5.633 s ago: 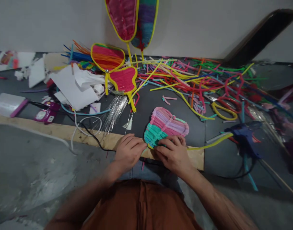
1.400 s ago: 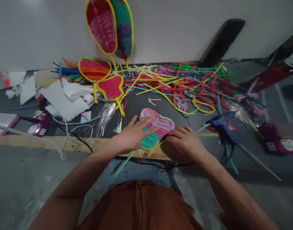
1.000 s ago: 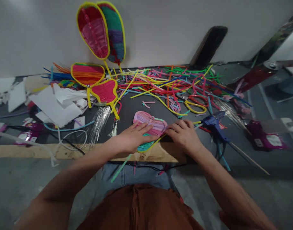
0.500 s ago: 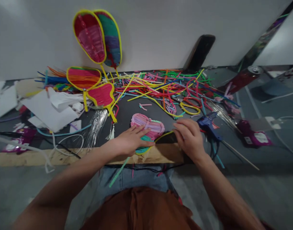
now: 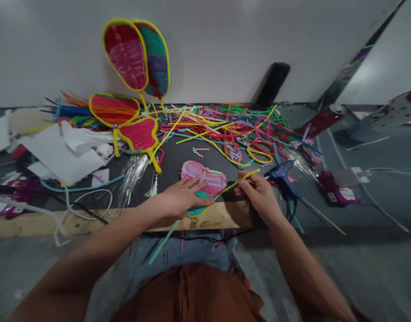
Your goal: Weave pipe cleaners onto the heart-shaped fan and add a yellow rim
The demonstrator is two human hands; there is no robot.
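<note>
A fan-shaped piece of pink, lilac and teal pipe cleaners (image 5: 214, 183) lies at the front of the table. My left hand (image 5: 183, 194) rests flat on it, fingers stretched out, covering part of its teal end. Along its lower edge runs a yellow pipe cleaner (image 5: 226, 189), which leaves the piece toward the right. My right hand (image 5: 257, 192) pinches this strand between thumb and fingers, its free tip sticking up past them. Just right of that hand is a blue hot glue gun (image 5: 284, 179).
Loose pipe cleaners (image 5: 205, 127) are heaped along the back, with scissors (image 5: 259, 154) beside them. Finished yellow-rimmed fans (image 5: 125, 58) lean at the wall. Paper scraps (image 5: 61, 154) lie left; a phone (image 5: 271, 85) and a can (image 5: 326, 120) stand right. A wooden strip (image 5: 229, 217) edges the table.
My right hand has turned and shifted its hold on the yellow pipe cleaner, so the free tip now shows above the fingers. My left hand stays on the piece. The view has shifted slightly.
</note>
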